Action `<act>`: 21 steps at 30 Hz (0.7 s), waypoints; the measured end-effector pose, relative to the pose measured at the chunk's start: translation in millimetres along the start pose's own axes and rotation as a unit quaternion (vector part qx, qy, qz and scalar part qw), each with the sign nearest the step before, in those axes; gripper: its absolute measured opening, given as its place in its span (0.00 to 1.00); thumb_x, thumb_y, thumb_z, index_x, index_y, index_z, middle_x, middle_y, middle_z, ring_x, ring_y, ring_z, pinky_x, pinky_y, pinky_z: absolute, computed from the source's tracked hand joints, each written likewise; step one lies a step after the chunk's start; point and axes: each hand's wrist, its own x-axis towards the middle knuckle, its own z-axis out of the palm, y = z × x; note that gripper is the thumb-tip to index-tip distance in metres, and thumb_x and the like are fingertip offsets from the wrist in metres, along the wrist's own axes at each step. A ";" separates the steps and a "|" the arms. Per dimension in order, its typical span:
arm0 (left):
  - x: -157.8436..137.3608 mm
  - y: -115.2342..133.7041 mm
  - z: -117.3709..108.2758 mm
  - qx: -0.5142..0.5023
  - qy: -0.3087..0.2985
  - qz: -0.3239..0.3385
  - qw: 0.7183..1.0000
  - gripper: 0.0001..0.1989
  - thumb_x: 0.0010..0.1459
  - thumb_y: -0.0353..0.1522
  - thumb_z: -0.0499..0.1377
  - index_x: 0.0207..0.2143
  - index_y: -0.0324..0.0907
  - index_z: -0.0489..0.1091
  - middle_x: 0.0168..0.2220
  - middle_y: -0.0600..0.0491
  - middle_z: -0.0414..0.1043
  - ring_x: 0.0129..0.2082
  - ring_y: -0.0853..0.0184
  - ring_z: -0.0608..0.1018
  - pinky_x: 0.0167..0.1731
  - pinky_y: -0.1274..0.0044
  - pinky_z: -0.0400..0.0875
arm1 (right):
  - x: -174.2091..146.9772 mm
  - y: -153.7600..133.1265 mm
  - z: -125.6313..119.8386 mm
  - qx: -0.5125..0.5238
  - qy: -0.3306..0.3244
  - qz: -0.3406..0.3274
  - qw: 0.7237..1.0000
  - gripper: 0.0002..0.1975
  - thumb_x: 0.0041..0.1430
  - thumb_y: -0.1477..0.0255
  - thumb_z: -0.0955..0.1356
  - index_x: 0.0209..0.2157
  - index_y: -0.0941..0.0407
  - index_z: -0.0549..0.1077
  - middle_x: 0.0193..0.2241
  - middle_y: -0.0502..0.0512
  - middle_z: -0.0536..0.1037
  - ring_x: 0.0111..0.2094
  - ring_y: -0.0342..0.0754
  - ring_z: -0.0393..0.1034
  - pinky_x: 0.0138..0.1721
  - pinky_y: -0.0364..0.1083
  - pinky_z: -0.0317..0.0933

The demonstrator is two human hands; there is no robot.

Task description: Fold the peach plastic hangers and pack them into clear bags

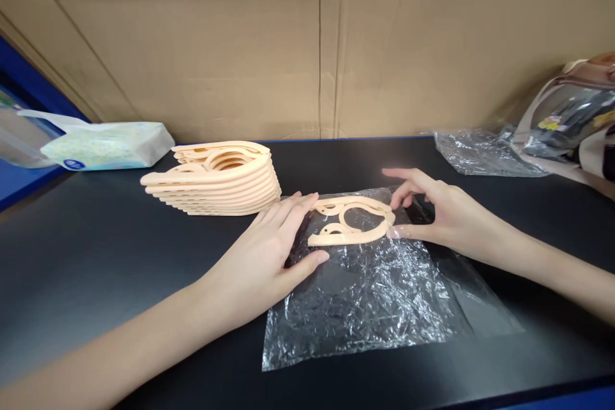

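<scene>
A pale peach folding clothes hanger point(358, 240), folded up, lies flat at the far part of a clear plastic bag point(365, 301). Whether it is inside the bag or on top, I cannot tell. My left hand point(273, 243) rests open on the bag's left edge, its fingers beside the hanger's left end and its thumb stretched over the film. At the hanger's curved right end, my right hand point(427, 205) has the thumb and a bent finger on either side of it, with the index finger extended. A neat stack of matching folded hangers point(216, 182) stands just beyond my left fingertips.
A soft pack of tissues point(110, 144) lies at the back left. Another crumpled clear bag point(485, 150) is at the back right, beside a transparent handbag point(567, 122) with beige straps. Brown cardboard point(240, 45) walls off the back of the black table point(96, 269).
</scene>
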 end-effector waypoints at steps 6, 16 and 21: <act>0.2 -0.7 2.9 -0.013 0.018 0.018 1.000 0.32 0.66 0.46 0.51 0.65 0.40 0.52 0.64 0.43 0.60 0.65 0.56 0.62 0.62 0.62 0.62 | -0.8 -7.1 1.0 0.072 -0.012 0.029 0.997 0.32 0.53 0.59 0.72 0.58 0.48 0.63 0.37 0.49 0.80 0.38 0.49 0.71 0.45 0.52 0.61; 0.0 -1.5 4.7 -0.014 0.024 0.026 0.999 0.30 0.66 0.45 0.52 0.65 0.41 0.53 0.63 0.45 0.61 0.64 0.58 0.64 0.61 0.64 0.63 | -1.2 -13.0 -3.6 0.179 -0.080 0.034 0.980 0.31 0.54 0.62 0.73 0.59 0.47 0.63 0.44 0.50 0.81 0.39 0.48 0.73 0.43 0.49 0.62; -0.2 -1.3 2.6 0.013 0.034 0.043 0.998 0.32 0.66 0.46 0.51 0.66 0.41 0.50 0.66 0.45 0.58 0.66 0.58 0.61 0.62 0.64 0.61 | -0.1 -11.3 -7.2 0.151 -0.086 0.028 0.984 0.30 0.57 0.63 0.71 0.60 0.47 0.62 0.43 0.50 0.82 0.40 0.48 0.73 0.42 0.49 0.60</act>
